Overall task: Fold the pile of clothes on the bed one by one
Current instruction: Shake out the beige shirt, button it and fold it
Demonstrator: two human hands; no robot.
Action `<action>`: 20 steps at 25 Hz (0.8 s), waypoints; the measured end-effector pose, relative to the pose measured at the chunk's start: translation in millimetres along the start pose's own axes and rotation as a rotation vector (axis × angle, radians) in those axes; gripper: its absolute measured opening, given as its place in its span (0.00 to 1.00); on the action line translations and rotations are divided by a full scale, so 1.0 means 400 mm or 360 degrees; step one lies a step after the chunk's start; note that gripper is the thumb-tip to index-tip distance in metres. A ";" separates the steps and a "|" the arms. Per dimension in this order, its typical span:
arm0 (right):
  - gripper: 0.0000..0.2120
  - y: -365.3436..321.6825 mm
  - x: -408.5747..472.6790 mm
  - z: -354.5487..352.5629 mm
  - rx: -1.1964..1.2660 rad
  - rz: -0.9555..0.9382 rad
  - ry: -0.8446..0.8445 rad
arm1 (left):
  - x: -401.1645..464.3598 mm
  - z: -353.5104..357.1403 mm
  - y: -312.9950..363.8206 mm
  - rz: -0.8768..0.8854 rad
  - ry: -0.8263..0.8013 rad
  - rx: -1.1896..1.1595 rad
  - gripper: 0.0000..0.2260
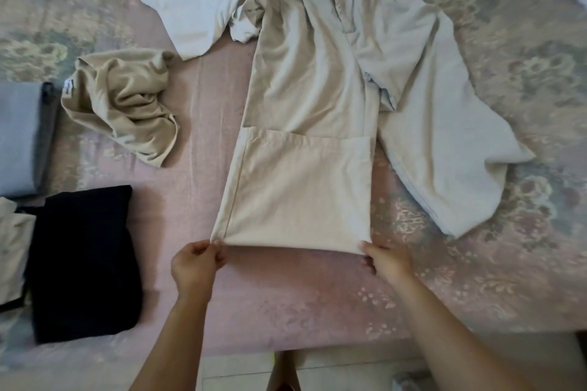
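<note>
Floral bed (476,263): beige trousers (301,184), corners pinched by left hand (197,263), right hand (384,260); fold away, edges aligned.

you've got matt woven cloth beige trousers (305,98), slightly sheeny floral bedspread (476,279), soft matt black folded garment (84,263), crumpled tan jersey (124,108).

Bare forearms, sleeveless hands (197,267)

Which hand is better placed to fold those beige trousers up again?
Neither clearly: the left hand and right hand each pinch a near corner of the beige trousers, so both would probably lift together.
</note>
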State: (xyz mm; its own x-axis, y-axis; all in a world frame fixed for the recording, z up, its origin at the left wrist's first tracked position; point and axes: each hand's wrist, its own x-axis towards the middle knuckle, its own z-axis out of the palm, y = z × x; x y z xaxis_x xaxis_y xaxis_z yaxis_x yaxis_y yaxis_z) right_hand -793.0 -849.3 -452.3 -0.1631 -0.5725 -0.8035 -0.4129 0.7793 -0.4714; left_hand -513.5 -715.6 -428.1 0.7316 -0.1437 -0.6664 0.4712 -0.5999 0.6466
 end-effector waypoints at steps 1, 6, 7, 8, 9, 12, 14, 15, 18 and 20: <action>0.12 -0.009 -0.009 0.010 0.0005 0.0009 -0.0027 | 0.002 0.001 -0.007 0.0025 0.0066 0.0089 0.05; 0.08 -0.090 -0.046 -0.085 -0.0369 -0.0340 0.0138 | -0.134 0.106 0.014 0.0648 0.0031 0.0850 0.09; 0.08 -0.116 -0.044 -0.128 -0.0414 -0.0386 0.0173 | -0.169 0.149 0.022 0.0821 -0.0189 0.0943 0.09; 0.09 -0.136 -0.027 -0.175 -0.0451 -0.0417 0.0209 | -0.201 0.200 0.026 0.0962 -0.0444 0.1021 0.08; 0.10 -0.158 -0.007 -0.223 -0.0490 -0.0442 0.0243 | -0.231 0.253 0.026 0.1057 -0.0690 0.1092 0.09; 0.19 -0.226 0.039 -0.345 -0.0749 -0.0578 0.0271 | -0.315 0.426 0.045 0.0997 -0.1096 0.1186 0.11; 0.20 -0.269 0.068 -0.427 -0.0820 -0.0694 0.0277 | -0.379 0.539 0.059 0.0750 -0.1149 0.1088 0.11; 0.21 -0.289 0.097 -0.467 -0.0838 -0.0727 0.0309 | -0.409 0.587 0.064 0.0624 -0.1170 0.1072 0.11; 0.24 -0.350 0.227 -0.593 -0.0968 -0.0621 0.0479 | -0.456 0.723 0.040 0.0175 -0.1017 0.0915 0.10; 0.26 -0.359 0.309 -0.658 -0.1170 -0.0585 0.0453 | -0.479 0.761 0.002 -0.0008 -0.0952 0.0707 0.05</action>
State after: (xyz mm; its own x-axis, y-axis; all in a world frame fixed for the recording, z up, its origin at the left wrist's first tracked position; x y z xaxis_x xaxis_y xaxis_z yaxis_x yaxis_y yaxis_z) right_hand -989.5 -1099.2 -388.2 -0.0831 -0.8741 -0.4786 -0.9413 0.2265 -0.2501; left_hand -803.5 -928.2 -412.9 0.2772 -0.4679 -0.8392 0.1377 -0.8450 0.5167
